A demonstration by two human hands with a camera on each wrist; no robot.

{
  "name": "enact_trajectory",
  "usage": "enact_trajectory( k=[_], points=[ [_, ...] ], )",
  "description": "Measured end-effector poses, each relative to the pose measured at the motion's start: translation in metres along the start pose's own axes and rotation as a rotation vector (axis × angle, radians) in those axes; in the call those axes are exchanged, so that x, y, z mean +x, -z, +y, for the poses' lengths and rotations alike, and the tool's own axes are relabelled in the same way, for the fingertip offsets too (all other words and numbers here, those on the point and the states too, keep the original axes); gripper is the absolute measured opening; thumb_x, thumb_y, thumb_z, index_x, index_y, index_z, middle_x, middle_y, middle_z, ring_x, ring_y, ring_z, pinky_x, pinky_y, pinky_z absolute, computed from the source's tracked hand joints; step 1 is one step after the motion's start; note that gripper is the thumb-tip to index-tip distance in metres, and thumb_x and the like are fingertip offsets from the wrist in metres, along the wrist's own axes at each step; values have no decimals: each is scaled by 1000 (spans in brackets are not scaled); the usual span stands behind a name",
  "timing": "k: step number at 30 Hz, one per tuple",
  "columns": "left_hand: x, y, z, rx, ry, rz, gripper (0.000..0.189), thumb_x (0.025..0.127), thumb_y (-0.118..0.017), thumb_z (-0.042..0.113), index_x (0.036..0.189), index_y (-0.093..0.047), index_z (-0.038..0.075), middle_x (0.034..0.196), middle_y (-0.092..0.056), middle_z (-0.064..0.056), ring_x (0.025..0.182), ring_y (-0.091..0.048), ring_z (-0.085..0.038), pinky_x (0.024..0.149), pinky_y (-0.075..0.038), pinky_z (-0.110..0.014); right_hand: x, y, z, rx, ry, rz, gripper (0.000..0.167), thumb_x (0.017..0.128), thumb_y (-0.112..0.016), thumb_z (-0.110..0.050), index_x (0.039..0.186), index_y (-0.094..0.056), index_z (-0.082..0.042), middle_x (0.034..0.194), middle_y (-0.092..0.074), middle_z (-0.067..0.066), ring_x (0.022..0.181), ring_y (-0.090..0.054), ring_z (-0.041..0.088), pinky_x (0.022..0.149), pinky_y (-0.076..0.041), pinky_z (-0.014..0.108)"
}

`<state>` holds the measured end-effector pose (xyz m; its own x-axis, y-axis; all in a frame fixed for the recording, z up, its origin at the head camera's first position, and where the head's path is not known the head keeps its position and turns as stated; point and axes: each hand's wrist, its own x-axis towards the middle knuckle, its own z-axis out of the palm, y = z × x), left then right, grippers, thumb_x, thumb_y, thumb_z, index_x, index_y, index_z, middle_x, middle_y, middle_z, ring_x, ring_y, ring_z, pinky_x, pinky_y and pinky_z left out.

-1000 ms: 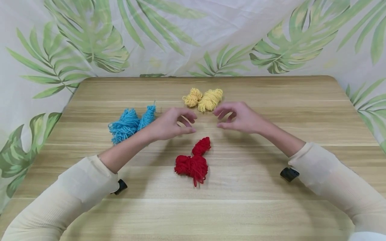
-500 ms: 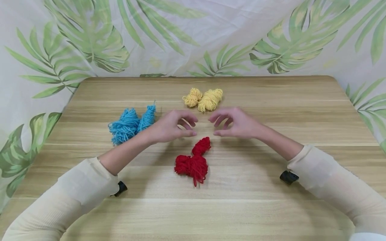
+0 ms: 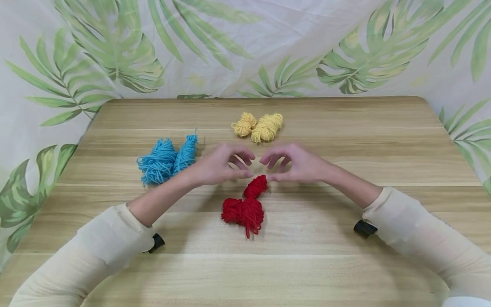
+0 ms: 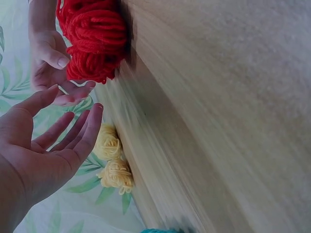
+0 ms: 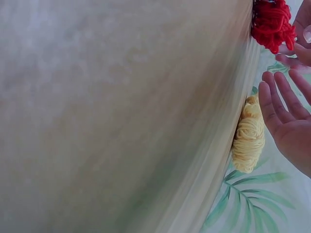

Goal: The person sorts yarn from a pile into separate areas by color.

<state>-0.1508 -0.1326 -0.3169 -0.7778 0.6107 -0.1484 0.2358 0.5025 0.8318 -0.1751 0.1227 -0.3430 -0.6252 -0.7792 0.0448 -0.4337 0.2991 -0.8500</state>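
Two bundles of red yarn [image 3: 243,212] lie touching at the middle of the table, the smaller one behind the larger. My left hand [image 3: 222,165] hovers just behind and left of the smaller bundle, fingers loosely bent, holding nothing. Facing it from the right, my right hand [image 3: 297,164] hangs in the air with its fingers relaxed and apart from the yarn. In the left wrist view the left palm and spread fingers [image 4: 92,127] show beside the red yarn [image 4: 95,36]. The right wrist view shows the right hand's fingers [image 5: 289,94] loosely extended, with nothing in them.
Two bundles of blue yarn [image 3: 159,162] lie at the left, partly behind the left forearm. A pair of yellow yarn bundles [image 3: 267,128] sits toward the back of the wooden table [image 3: 345,123]. A leaf-patterned cloth [image 3: 291,38] hangs behind the table.
Both hands have moved nearer to me, from close to the yellow yarn toward the red yarn. The right hand has also shifted left, narrowing the gap between them. The yarn bundles stay in place.
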Motion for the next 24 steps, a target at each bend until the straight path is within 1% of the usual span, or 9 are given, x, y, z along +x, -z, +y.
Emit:
enact_trajectory(
  k=[8,12,16,20,24],
  points=[
    [-3,-4,2,-32,21,-7,42,93,-76,3,130,-62,-10,121,-67,-25,101,-72,-31,86,-62,-38,-1,-5,-2,10,-19,-30,36,86,-81,0,118,-69,7,116,-72,21,105,-71,32,86,-62,41],
    [-4,-5,1,-40,9,-6,41,92,-76,1,128,-62,-11,118,-67,-25,99,-73,-31,87,-61,-38,-1,-8,-2,3,-17,-38,35,86,-82,-1,117,-70,7,115,-72,19,103,-72,32,84,-62,39],
    [-5,-6,0,-41,3,-9,39,92,-76,1,126,-63,-11,116,-68,-25,97,-73,-30,87,-61,-37,0,-10,-1,-10,-11,-46,33,85,-84,-2,114,-72,5,112,-74,15,100,-72,30,82,-62,36],
    [-6,-7,2,-37,16,-12,39,92,-76,2,126,-63,-11,117,-68,-25,98,-73,-30,87,-61,-37,0,-11,0,-3,-12,-58,32,85,-84,-1,114,-72,4,111,-74,14,98,-73,30,82,-62,34],
    [-6,-7,1,-24,22,-19,35,93,-76,3,123,-65,-11,117,-68,-24,99,-73,-30,87,-61,-37,0,-12,-1,8,-16,-71,30,85,-83,-1,112,-73,4,108,-75,12,98,-73,30,81,-62,32]
  ],
)
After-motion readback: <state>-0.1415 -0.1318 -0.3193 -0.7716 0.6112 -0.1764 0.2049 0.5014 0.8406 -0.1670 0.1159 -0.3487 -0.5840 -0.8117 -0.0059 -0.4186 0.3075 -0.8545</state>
